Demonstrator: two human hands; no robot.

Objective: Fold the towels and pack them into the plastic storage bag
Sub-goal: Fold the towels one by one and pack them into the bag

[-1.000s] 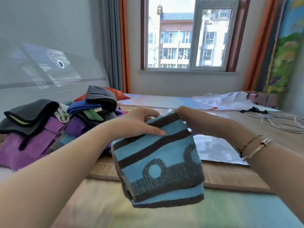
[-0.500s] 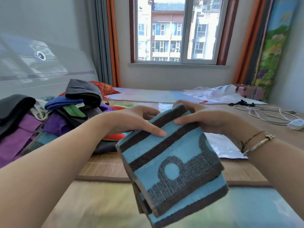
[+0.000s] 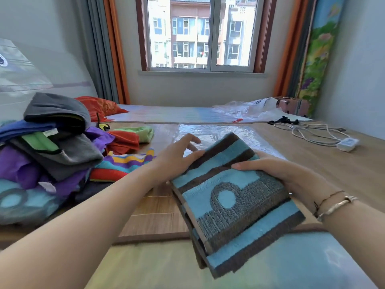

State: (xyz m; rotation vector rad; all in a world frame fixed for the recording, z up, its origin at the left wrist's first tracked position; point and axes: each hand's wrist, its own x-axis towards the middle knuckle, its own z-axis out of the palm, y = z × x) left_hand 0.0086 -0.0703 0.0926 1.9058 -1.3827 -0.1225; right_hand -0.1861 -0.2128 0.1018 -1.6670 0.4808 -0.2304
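A folded blue towel (image 3: 233,201) with brown stripes and a grey pattern is held in the air between both hands, tilted with its far end higher, above the near edge of a woven mat (image 3: 158,207) on the bed. The right hand (image 3: 291,176) grips the towel's right edge, its fingers curled over the top face and the thumb hidden beneath. The left hand (image 3: 177,161) touches the towel's far left edge, with its fingers mostly straight and spread; whether it has a real hold cannot be told. A clear plastic bag (image 3: 210,132) lies flat on the mat just beyond the towel. To the left sits a loose pile of towels (image 3: 54,147) in grey, purple, blue, green and red, with a striped towel (image 3: 127,161) at its near right side. A white cable (image 3: 312,132) with a charger lies far right on the mat. A window (image 3: 200,34) stands in the back wall.
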